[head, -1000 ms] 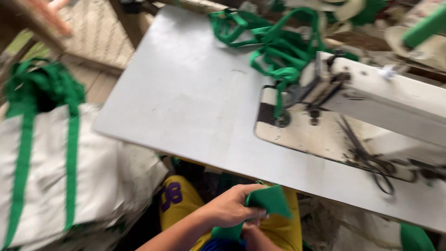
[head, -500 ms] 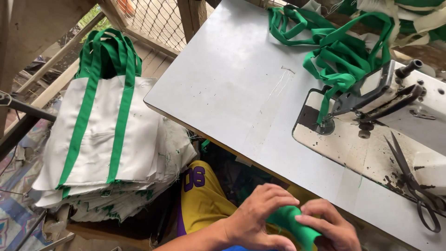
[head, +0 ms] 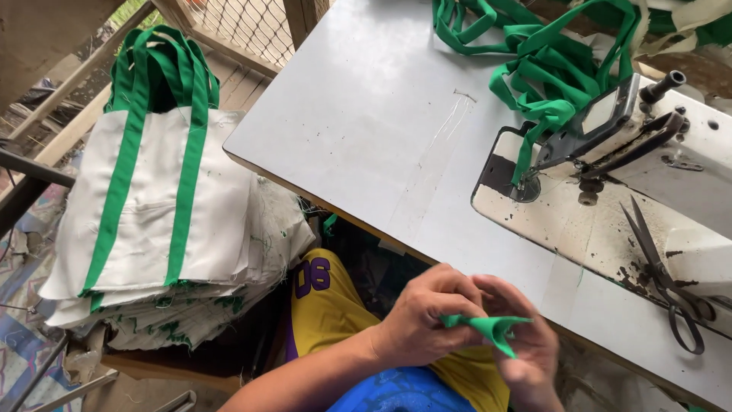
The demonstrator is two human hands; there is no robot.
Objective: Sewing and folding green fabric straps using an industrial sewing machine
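Observation:
Both hands meet low in the frame, just in front of the table's near edge. My left hand (head: pixel 423 320) pinches one end of a folded green fabric strip (head: pixel 488 329). My right hand (head: pixel 526 347) grips the other end from behind, its fingers curled around the fold. The strip is small and creased to a point. It is held in the air over my lap, clear of the white table (head: pixel 366 130).
A white sewing machine (head: pixel 625 160) stands at the right with a tangle of green straps (head: pixel 549 53) fed under its needle. Black scissors (head: pixel 667 282) lie on its base. A stack of white bags with green handles (head: pixel 160 206) sits at the left.
The camera view shifted left and down. My hands have come together on the green strip and folded it smaller; the bag stack now shows fully at the left.

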